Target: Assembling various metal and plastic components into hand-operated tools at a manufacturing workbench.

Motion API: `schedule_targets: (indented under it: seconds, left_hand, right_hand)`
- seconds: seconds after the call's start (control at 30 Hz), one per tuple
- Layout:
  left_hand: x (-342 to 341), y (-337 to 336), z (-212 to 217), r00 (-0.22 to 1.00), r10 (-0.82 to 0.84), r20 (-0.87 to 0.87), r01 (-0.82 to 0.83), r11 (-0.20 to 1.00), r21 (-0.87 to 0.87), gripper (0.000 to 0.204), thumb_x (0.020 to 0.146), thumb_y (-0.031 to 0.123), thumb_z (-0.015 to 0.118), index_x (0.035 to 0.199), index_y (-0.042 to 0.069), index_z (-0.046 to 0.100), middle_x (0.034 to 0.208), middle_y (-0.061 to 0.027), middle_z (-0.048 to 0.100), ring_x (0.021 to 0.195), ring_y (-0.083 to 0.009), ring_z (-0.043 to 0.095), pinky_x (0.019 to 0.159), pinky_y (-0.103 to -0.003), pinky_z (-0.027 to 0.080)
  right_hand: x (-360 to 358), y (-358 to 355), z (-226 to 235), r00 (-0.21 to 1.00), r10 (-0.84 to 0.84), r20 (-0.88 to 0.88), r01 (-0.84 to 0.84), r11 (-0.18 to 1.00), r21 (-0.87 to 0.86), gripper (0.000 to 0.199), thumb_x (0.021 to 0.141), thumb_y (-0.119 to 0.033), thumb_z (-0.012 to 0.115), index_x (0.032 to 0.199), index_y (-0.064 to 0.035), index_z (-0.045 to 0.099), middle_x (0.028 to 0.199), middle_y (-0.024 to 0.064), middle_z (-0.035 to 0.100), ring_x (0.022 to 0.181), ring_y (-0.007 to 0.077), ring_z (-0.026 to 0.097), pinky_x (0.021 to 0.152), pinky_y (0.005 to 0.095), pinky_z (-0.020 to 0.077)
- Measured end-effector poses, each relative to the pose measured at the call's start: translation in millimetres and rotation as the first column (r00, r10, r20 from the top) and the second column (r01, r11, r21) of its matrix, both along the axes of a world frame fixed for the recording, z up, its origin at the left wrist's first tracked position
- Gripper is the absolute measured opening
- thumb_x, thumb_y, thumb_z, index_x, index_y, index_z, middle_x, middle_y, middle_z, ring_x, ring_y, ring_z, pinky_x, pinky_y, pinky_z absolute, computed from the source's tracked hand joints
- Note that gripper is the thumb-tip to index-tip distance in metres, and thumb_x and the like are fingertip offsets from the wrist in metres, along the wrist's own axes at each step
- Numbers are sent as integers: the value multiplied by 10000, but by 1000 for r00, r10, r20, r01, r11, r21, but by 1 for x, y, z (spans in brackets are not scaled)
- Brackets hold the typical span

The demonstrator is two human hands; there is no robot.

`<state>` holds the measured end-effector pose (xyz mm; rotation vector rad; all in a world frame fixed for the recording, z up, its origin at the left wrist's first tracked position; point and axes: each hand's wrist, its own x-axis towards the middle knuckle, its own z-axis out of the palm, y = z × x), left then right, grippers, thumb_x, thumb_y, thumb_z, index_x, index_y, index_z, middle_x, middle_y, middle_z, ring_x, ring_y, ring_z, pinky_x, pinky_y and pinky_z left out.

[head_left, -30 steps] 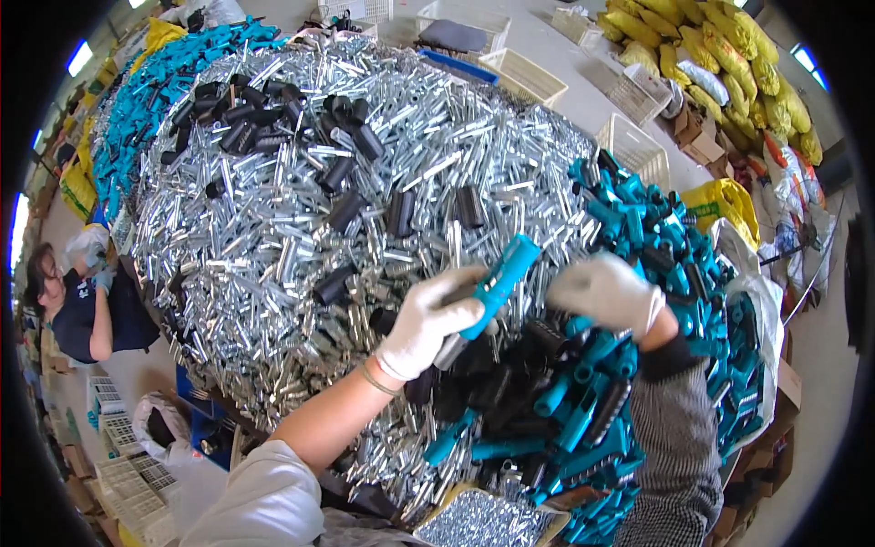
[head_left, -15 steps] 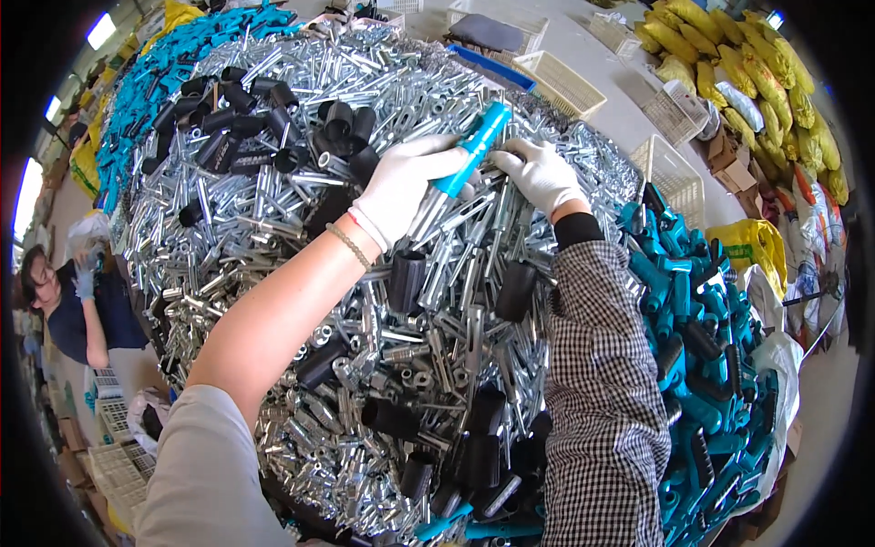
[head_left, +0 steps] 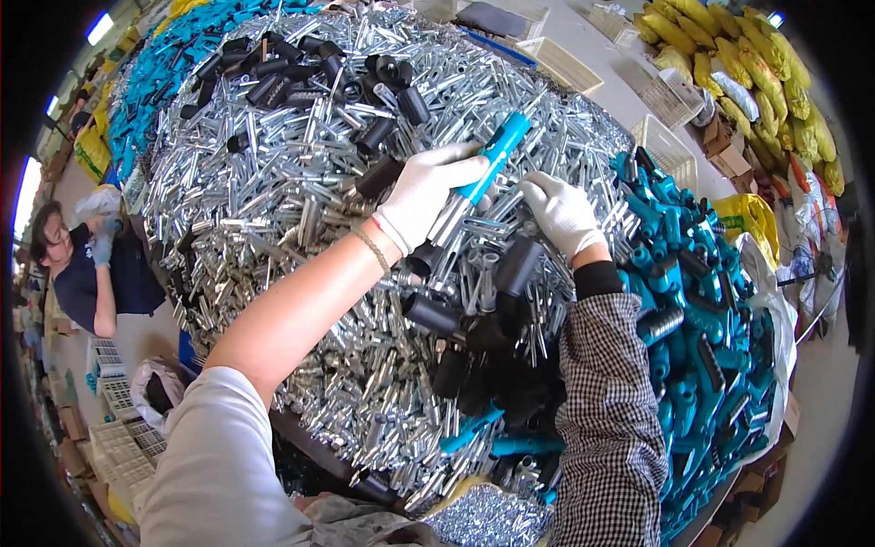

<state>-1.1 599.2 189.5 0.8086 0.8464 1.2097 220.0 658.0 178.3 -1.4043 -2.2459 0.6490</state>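
A teal tube-shaped handle [head_left: 503, 150] with silver metal rods [head_left: 450, 219] sticking out of its lower end is gripped in my left hand [head_left: 432, 187], which wears a white glove. It tilts up and to the right over a broad heap of silver metal parts [head_left: 319, 191]. Just right of the handle and apart from it hovers my right hand [head_left: 562, 216], also gloved, with its fingers curled together. Whatever those fingers hold, if anything, is hidden. Beneath my hands lies a black sleeve [head_left: 518, 266] among the metal parts.
Teal handles [head_left: 697, 337] are piled at the right, and more teal parts [head_left: 169, 82] at the far left. Black sleeves [head_left: 292, 68] lie on the far heap. Small metal pieces fill a bag [head_left: 488, 518] in front. At the left is another person [head_left: 100, 264]. Yellow sacks [head_left: 752, 82] stand beyond.
My right hand has drawn away from the handle, down and to the right. The handle stays in my left hand, slightly farther right. The whole view has shifted, bringing the front bag into sight.
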Motion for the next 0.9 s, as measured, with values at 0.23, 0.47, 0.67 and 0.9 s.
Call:
schedule_targets:
  seconds: [0.23,0.47,0.67,0.9]
  left_hand:
    - [31,-53,11,995,-96,8,95,993,70,480,949,144,640,1342,-95,503,1004,-110,659,790,-175,673,716,-276,556]
    - [39,-69,18,997,-18,-79,41,954,296,461,917,159,668,1290,-83,545,983,-145,661,711,-191,672,661,-273,545]
    - [-2,-112,60,829,-551,93,398,699,594,249,943,154,581,1075,-48,640,915,-162,708,859,-264,707,798,-354,589]
    - [-36,-295,-2,985,160,61,-168,840,515,295,1005,234,557,1143,-18,621,950,-116,690,806,-183,687,622,-249,591]
  right_hand:
    - [30,-67,9,993,10,117,-4,998,-57,423,906,-414,597,1169,-93,679,1105,226,678,1048,400,643,915,433,504]
    - [66,-88,11,972,-84,217,45,983,178,450,1001,-412,400,1193,-99,659,1165,211,664,1086,414,615,983,459,471]
    - [123,-190,105,937,0,349,-318,415,853,288,924,-54,538,1186,10,638,1240,134,660,1069,249,671,932,295,527]
    - [59,-553,-37,845,458,-275,-494,866,-77,315,982,-270,578,1194,-47,644,1062,202,680,949,388,672,845,415,541]
